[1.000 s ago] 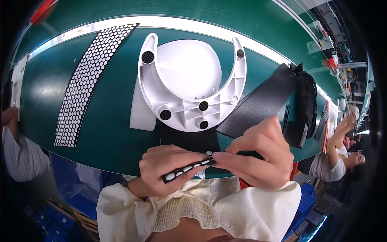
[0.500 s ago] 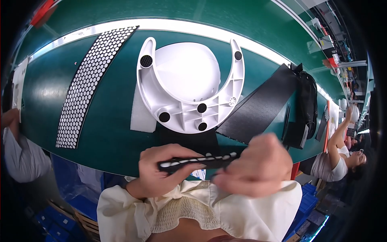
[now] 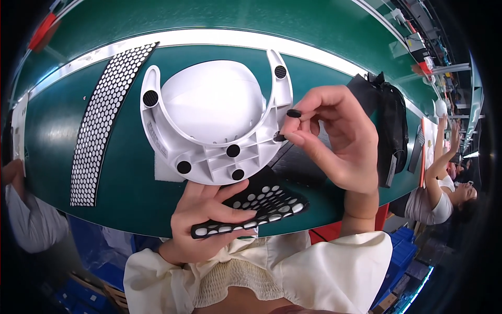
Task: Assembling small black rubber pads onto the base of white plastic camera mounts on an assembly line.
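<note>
A white curved plastic base (image 3: 207, 166) with a domed white shell (image 3: 214, 99) stands on the green table, several round black pads (image 3: 184, 167) on its underside ribs. My right hand (image 3: 340, 136) is at its right side, fingers curled. One small black pad (image 3: 294, 113) sits at the fingertips, and another dark pad (image 3: 278, 137) shows by the thumb at the base; whether it touches the base I cannot tell. My left hand (image 3: 201, 217), in front of the base, grips a bent black sheet (image 3: 272, 204) dotted with white discs between thumb and fingers.
A long black strip with white dots (image 3: 104, 131) lies at left. Dark flat sheets (image 3: 298, 162) lie beneath my right hand, and a black bag (image 3: 392, 125) stands at right. Other people (image 3: 434, 188) are at both sides. Blue crates (image 3: 104, 251) stand below the table edge.
My right hand has moved up from the dotted sheet to the base's right side, with small black pads at its fingers. The sheet has opened out in my left hand; the base appears further left.
</note>
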`<state>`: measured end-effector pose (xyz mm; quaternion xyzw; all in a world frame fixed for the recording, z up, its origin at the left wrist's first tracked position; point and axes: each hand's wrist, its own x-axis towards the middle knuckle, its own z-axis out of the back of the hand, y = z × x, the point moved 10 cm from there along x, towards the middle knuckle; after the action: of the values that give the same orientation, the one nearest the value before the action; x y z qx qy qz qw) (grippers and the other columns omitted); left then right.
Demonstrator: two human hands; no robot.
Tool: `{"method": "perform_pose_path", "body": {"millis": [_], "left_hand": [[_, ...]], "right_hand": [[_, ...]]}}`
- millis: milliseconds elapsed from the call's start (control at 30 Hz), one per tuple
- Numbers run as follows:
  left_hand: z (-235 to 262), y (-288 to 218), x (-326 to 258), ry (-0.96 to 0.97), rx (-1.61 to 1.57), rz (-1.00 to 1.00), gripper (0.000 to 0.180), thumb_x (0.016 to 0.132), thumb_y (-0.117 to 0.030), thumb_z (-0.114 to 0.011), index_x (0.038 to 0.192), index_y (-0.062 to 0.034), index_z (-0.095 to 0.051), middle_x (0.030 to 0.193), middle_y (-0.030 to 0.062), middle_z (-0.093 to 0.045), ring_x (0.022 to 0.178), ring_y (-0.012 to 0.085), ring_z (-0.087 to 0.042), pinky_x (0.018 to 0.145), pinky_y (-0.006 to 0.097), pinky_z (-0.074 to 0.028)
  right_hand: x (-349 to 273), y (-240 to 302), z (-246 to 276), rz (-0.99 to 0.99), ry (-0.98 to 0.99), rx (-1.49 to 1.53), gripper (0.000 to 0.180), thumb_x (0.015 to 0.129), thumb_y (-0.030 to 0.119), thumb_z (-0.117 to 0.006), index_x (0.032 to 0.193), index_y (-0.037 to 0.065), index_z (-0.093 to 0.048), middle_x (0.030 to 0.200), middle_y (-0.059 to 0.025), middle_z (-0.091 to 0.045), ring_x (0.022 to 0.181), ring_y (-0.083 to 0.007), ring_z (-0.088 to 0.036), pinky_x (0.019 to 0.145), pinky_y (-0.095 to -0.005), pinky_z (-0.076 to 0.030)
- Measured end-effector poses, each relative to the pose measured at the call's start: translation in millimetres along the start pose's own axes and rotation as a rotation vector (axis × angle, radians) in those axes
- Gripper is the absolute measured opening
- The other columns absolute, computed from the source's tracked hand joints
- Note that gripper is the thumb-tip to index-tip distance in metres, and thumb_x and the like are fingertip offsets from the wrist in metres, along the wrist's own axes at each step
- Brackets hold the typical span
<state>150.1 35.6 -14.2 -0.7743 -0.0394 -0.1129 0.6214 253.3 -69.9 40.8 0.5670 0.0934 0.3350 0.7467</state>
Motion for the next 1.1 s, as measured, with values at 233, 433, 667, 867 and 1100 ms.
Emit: {"method": "perform_pose_path", "body": {"millis": [233, 433, 667, 867, 1100], "left_hand": [[6.1, 1.6, -2.1, -0.064, -0.063, -0.028, 0.022, 0.061, 0.007, -0.071, 0.079, 0.0062, -0.058, 0.125, 0.0305, -0.028, 0.116, 0.0416, -0.035, 0.093, 0.046, -0.038], [7.1, 3.5, -4.3, -0.051, -0.105, -0.032, 0.026, 0.06, 0.01, -0.07, 0.084, 0.0061, -0.061, 0.125, 0.0292, -0.027, 0.116, 0.0412, -0.036, 0.093, 0.044, -0.038], [10.2, 3.2, -5.1, -0.109, -0.124, -0.011, 0.025, 0.059, 0.011, -0.07, 0.082, 0.0067, -0.06, 0.124, 0.0318, -0.028, 0.115, 0.0421, -0.036, 0.093, 0.044, -0.038], [11.1, 5.1, -6.9, -0.101, -0.141, -0.013, 0.024, 0.06, 0.011, -0.07, 0.081, 0.0071, -0.059, 0.125, 0.0324, -0.027, 0.116, 0.0424, -0.036, 0.093, 0.044, -0.037], [10.4, 4.2, -6.9, -0.109, -0.156, -0.028, 0.023, 0.061, 0.011, -0.069, 0.081, 0.008, -0.058, 0.124, 0.0322, -0.028, 0.116, 0.0426, -0.035, 0.094, 0.045, -0.036]], "right_hand": [[-0.1, -2.2, 0.1, -0.025, -0.001, -0.002, 0.028, 0.069, -0.01, -0.059, 0.094, -0.003, -0.046, 0.08, -0.0065, -0.057, 0.07, -0.0072, -0.049, 0.063, -0.0182, -0.037], [-0.2, -2.2, -0.2, -0.041, -0.003, 0.055, 0.027, 0.07, -0.01, -0.059, 0.093, -0.003, -0.047, 0.081, -0.0068, -0.057, 0.072, -0.0079, -0.05, 0.064, -0.0188, -0.039], [0.6, 3.0, -2.2, 0.009, 0.004, -0.033, 0.028, 0.07, -0.01, -0.059, 0.094, -0.004, -0.047, 0.084, -0.0076, -0.057, 0.072, -0.0083, -0.051, 0.065, -0.0194, -0.039], [-0.1, 7.1, -2.0, 0.044, 0.008, -0.078, 0.028, 0.069, -0.011, -0.059, 0.093, -0.004, -0.047, 0.085, -0.0082, -0.056, 0.072, -0.0087, -0.051, 0.065, -0.0199, -0.039], [-0.4, 7.0, -2.1, 0.06, -0.007, -0.121, 0.025, 0.069, -0.01, -0.061, 0.09, -0.003, -0.049, 0.084, -0.0075, -0.057, 0.068, -0.0082, -0.05, 0.062, -0.0198, -0.039]]}}
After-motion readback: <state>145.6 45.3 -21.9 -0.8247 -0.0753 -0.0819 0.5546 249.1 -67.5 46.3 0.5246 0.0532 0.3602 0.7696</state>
